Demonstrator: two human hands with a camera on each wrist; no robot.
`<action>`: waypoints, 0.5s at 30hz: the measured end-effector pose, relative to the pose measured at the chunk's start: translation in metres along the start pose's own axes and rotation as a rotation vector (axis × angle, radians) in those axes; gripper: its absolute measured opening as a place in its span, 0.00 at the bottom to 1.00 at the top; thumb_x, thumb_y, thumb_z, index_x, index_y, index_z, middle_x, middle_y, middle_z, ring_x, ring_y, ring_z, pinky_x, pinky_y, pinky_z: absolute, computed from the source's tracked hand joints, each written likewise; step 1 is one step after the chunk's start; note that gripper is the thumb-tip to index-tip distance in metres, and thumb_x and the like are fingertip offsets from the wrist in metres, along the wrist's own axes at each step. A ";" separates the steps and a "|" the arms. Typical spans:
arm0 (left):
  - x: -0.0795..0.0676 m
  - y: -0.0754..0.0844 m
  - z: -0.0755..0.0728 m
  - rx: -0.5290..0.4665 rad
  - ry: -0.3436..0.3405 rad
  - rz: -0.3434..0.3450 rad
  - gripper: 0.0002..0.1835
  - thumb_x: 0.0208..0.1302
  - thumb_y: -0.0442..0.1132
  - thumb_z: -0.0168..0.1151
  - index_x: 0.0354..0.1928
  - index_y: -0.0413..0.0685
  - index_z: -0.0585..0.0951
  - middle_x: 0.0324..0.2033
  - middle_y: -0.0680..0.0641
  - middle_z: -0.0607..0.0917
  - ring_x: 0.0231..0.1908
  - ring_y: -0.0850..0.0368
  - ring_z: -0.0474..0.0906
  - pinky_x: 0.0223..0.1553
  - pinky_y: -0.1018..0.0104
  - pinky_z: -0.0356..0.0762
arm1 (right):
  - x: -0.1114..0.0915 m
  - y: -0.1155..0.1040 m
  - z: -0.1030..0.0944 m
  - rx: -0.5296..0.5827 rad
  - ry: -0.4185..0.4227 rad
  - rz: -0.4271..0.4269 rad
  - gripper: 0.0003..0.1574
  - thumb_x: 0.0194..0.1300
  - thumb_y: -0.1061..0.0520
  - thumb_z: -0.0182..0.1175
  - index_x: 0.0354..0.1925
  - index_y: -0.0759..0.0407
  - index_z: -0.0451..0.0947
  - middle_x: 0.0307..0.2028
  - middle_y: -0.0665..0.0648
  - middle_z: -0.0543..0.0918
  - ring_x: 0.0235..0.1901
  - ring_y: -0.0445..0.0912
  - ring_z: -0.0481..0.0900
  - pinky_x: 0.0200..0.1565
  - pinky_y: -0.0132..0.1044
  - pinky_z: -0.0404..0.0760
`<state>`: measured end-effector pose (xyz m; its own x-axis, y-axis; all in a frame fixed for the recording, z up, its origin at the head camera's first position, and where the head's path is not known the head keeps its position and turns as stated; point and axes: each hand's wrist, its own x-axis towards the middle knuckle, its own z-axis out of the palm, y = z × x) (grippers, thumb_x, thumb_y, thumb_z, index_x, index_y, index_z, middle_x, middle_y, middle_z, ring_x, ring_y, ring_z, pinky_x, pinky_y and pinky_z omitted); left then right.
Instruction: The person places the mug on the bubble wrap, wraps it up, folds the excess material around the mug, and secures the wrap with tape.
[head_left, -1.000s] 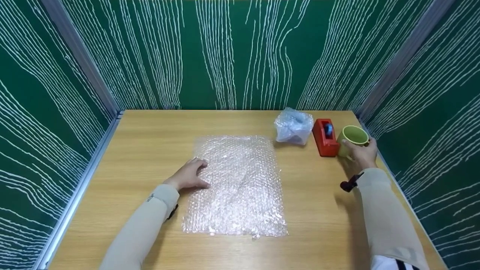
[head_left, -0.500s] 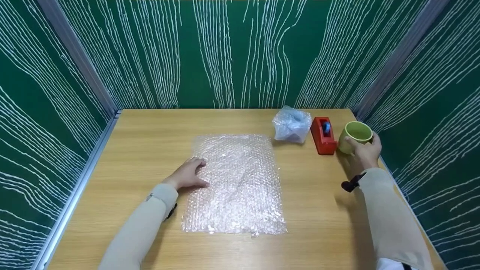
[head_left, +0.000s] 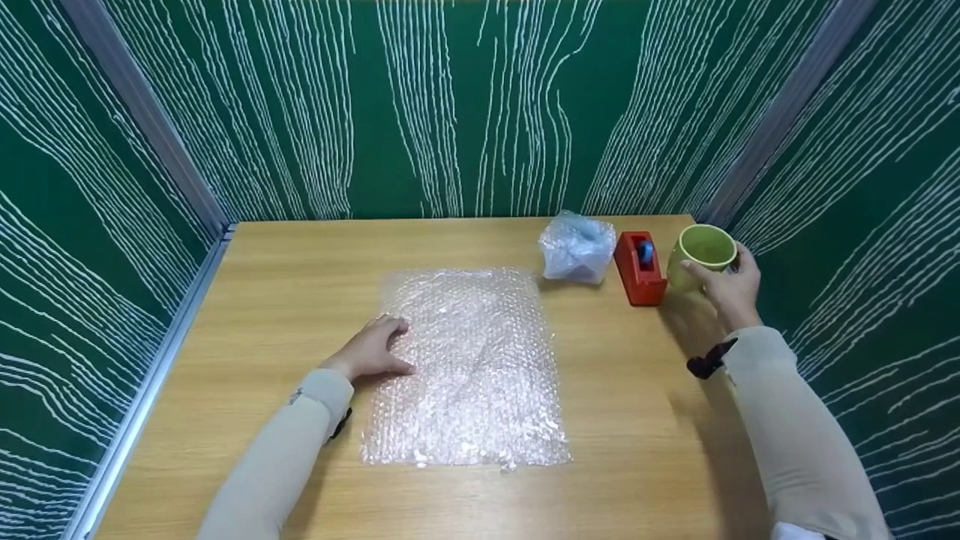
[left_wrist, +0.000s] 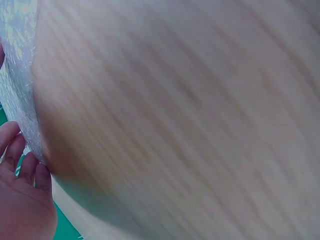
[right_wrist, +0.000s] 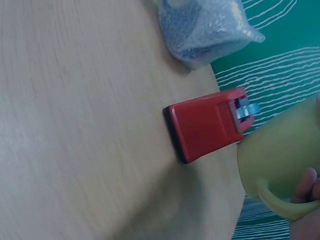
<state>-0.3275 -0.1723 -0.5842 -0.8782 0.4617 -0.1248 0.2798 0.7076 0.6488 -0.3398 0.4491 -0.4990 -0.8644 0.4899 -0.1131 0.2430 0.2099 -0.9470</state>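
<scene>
My right hand [head_left: 731, 292] grips a yellow-green mug [head_left: 679, 276] at the right side of the table. In the right wrist view the mug [right_wrist: 280, 150] is tilted, with fingers [right_wrist: 306, 186] at its curved handle [right_wrist: 280, 204]. My left hand [head_left: 369, 351] rests at the left edge of a flat sheet of clear bubble wrap [head_left: 472, 367], thumb and fingers spread apart. The left wrist view shows loosely bent fingers [left_wrist: 42, 177] touching the sheet's edge [left_wrist: 22, 95].
Just left of the mug stands a red tape dispenser [head_left: 640, 281] with a blue roll. Beside that sits a bundle wrapped in bubble wrap [head_left: 576, 251]. Green panels [head_left: 300, 112] with white wavy lines and grey corner posts [head_left: 780, 112] enclose the wooden table [head_left: 285, 277].
My right hand has raised the mug away from its spot beside the tape dispenser, toward the back. The left hand has stayed on the sheet's edge.
</scene>
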 end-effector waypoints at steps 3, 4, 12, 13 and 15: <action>0.000 0.000 -0.001 0.003 -0.001 -0.005 0.51 0.55 0.53 0.85 0.76 0.39 0.73 0.78 0.35 0.70 0.82 0.33 0.59 0.85 0.39 0.53 | 0.000 -0.008 0.000 0.004 -0.023 -0.015 0.71 0.59 0.34 0.80 0.87 0.33 0.49 0.87 0.48 0.54 0.86 0.51 0.53 0.84 0.56 0.59; 0.000 0.000 -0.001 0.003 -0.002 -0.005 0.51 0.55 0.52 0.85 0.76 0.39 0.73 0.78 0.35 0.70 0.82 0.32 0.59 0.85 0.39 0.53 | -0.001 -0.011 0.001 0.002 -0.030 -0.021 0.70 0.59 0.35 0.80 0.87 0.33 0.50 0.87 0.49 0.54 0.86 0.51 0.53 0.83 0.57 0.62; 0.002 -0.002 0.000 0.026 -0.007 0.002 0.47 0.56 0.51 0.84 0.74 0.38 0.74 0.75 0.37 0.73 0.79 0.34 0.63 0.84 0.41 0.58 | -0.012 -0.033 0.011 0.014 -0.121 -0.121 0.65 0.62 0.42 0.81 0.86 0.39 0.54 0.85 0.55 0.59 0.82 0.52 0.56 0.79 0.62 0.70; 0.002 -0.002 0.001 0.030 -0.004 0.006 0.47 0.56 0.51 0.85 0.73 0.38 0.74 0.74 0.37 0.74 0.78 0.34 0.64 0.84 0.41 0.59 | -0.014 -0.036 0.013 0.015 -0.135 -0.124 0.66 0.62 0.43 0.81 0.86 0.39 0.54 0.85 0.55 0.58 0.82 0.53 0.56 0.78 0.63 0.70; 0.002 -0.002 0.001 0.033 0.001 0.010 0.47 0.55 0.51 0.85 0.73 0.38 0.75 0.74 0.37 0.74 0.78 0.35 0.65 0.84 0.42 0.59 | -0.017 -0.040 0.016 0.013 -0.160 -0.134 0.66 0.62 0.42 0.81 0.86 0.39 0.54 0.85 0.55 0.58 0.83 0.54 0.55 0.78 0.65 0.70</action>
<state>-0.3298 -0.1719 -0.5862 -0.8755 0.4686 -0.1179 0.3014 0.7202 0.6248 -0.3415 0.4190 -0.4642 -0.9477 0.3177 -0.0316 0.1167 0.2527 -0.9605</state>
